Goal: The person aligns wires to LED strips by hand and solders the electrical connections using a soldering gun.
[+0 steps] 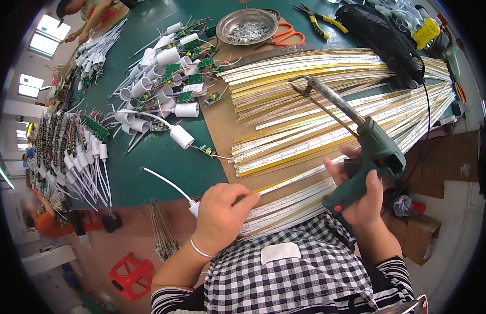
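My left hand (221, 217) is closed in a pinch at the near end of a narrow LED strip (300, 179), which runs off to the right. A white plastic cap (194, 209) with a white cable (167, 183) sticks out from under that hand on its left; the fingers hide how it meets the strip. My right hand (371, 201) is wrapped around the handle of a green soldering gun (382, 149). The gun's metal tip (300, 83) points up and left, above the rows of LED strips (306, 152) and apart from them.
White caps wired to green circuit boards (172, 70) lie piled at the back left. A metal bowl (246, 27) of shiny scraps, orange scissors (289, 35) and yellow-handled pliers (320, 22) lie at the back. The gun's black cord (428, 125) hangs at right. A red stool (131, 275) stands below left.
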{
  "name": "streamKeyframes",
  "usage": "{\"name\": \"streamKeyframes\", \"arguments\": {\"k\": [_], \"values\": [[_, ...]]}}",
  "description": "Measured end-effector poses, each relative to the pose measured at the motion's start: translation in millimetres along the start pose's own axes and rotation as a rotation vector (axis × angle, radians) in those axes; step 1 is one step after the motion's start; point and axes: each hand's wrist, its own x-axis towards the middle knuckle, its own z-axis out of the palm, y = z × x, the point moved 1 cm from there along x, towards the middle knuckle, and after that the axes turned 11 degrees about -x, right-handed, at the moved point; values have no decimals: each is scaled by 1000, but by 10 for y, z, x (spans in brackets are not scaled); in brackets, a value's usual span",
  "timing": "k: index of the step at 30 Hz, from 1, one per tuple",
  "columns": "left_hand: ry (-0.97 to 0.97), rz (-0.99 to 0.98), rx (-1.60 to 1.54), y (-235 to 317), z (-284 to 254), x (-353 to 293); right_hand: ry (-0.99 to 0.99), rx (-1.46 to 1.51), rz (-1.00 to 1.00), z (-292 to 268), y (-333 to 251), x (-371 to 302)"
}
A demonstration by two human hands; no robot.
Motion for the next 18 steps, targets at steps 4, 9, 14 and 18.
{"name": "streamKeyframes", "arguments": {"k": [4, 9, 14, 18], "values": [[-85, 65, -5, 54, -10, -38, -21, -14, 80, 39, 26, -41], [-105, 137, -61, 54, -5, -123, -55, -18, 78, 40, 75, -129], [14, -11, -90, -93, -110, -65, -22, -114, 70, 81, 60, -131], [-27, -17, -71, -104, -142, 13, -39, -124, 57, 120, 72, -82]]}}
